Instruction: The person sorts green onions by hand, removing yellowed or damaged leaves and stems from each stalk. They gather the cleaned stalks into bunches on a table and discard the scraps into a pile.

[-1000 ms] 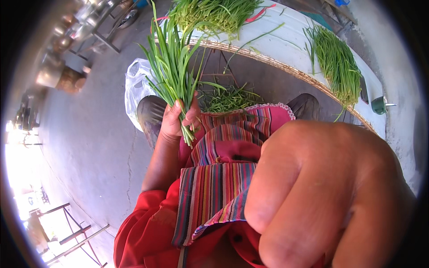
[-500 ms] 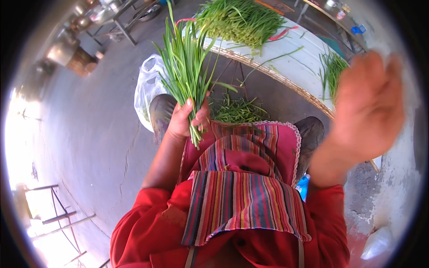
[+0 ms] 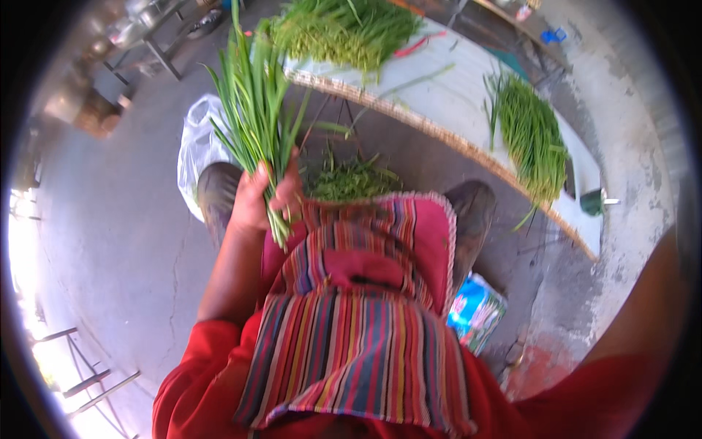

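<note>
My left hand (image 3: 251, 203) is closed round the lower stems of a bunch of garlic chives (image 3: 252, 121), whose long green leaves fan upward. The pale stem ends poke out below the fist, over my lap. Only my right forearm (image 3: 643, 304) shows, reaching out at the right rim; the hand itself lies outside the picture. A large heap of chives (image 3: 344, 36) is spread on the far part of the white table (image 3: 446, 95). Toward the table's right end lies a smaller, neatly aligned pile of chives (image 3: 530, 139).
Loose green trimmings (image 3: 351, 179) lie between my knees, beyond the striped apron (image 3: 351, 351). A white plastic bag (image 3: 196, 143) stands by my left knee. A blue printed packet (image 3: 475, 311) is on the floor at right. Metal frames (image 3: 91, 380) stand at lower left.
My right hand has swung outward to the right and left the picture. The view has shifted to the right, showing the whole smaller pile. My left hand keeps its grip on the bunch.
</note>
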Available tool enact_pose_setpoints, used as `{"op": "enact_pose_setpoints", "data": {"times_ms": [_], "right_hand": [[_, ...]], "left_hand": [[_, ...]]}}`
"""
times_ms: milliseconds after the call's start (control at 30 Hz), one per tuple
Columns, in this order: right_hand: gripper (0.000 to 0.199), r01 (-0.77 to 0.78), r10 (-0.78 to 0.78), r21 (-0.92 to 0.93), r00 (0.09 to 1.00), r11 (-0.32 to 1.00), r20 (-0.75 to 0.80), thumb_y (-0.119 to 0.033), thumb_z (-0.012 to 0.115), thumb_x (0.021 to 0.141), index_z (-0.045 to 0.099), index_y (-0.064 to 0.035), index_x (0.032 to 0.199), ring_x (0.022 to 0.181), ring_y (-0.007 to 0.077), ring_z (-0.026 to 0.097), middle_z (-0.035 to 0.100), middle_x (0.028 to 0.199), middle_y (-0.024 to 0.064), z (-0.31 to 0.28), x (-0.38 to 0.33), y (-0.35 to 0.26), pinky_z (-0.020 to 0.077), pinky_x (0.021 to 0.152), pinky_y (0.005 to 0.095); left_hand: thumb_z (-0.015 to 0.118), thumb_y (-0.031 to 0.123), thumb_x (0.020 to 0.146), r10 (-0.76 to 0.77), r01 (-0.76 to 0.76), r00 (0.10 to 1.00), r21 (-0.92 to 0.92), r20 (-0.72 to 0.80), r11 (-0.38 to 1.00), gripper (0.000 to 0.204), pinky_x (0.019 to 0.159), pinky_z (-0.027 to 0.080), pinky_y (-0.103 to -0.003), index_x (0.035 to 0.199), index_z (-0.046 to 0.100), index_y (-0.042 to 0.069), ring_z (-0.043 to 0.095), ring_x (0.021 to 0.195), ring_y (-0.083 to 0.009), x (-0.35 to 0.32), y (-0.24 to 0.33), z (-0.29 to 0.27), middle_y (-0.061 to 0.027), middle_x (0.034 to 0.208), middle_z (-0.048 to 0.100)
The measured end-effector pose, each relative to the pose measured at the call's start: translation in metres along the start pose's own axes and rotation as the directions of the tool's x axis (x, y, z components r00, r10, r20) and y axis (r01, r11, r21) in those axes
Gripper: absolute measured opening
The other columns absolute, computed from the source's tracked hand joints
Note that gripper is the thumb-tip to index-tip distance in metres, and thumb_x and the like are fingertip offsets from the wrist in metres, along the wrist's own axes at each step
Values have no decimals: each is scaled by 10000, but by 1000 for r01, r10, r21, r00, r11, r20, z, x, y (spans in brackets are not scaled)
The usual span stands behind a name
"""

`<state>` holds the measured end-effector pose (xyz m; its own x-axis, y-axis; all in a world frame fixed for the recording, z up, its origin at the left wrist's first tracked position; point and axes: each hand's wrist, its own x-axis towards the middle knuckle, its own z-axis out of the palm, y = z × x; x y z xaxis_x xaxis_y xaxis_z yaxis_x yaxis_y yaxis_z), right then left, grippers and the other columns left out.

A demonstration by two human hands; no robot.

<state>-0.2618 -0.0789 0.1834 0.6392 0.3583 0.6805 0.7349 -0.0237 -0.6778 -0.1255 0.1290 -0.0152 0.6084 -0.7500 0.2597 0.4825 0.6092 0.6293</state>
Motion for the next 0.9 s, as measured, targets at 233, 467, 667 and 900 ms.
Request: {"op": "enact_pose_setpoints", "data": {"times_ms": [233,467,667,900], "right_hand": [[312,-74,74,-20,997,997,-22,-332,418,915,514,-39,961,620,129,487,540,905,88,-33,19,18,409,531,238],[374,-201,190,-29,957,979,-219,-384,423,909,531,-31,970,644,120,506,555,953,89,-42,12,12,416,534,230],[426,-123,45,-141,888,982,-459,-428,428,904,545,-24,978,665,113,523,568,994,90,-77,26,-27,422,536,223],[488,-322,108,-536,914,781,-392,-479,432,898,562,-17,987,689,104,542,583,1041,91,-34,48,0,429,539,215]], "left_hand": [[584,389,851,-40,39,999,-30,-35,999,502,392,372,-238,1142,447,4,396,416,-77,35,5,32,-24,618,465],[609,426,830,-38,36,999,42,34,998,540,400,397,-204,1116,461,-8,403,428,-56,31,-5,43,-20,589,446],[594,412,843,-37,35,991,19,132,999,510,420,408,-223,1116,461,2,421,444,-66,36,-6,49,-36,625,474],[595,407,845,-109,72,987,284,117,956,442,419,385,-218,1036,489,22,417,449,-65,15,20,52,-28,611,472]]}}
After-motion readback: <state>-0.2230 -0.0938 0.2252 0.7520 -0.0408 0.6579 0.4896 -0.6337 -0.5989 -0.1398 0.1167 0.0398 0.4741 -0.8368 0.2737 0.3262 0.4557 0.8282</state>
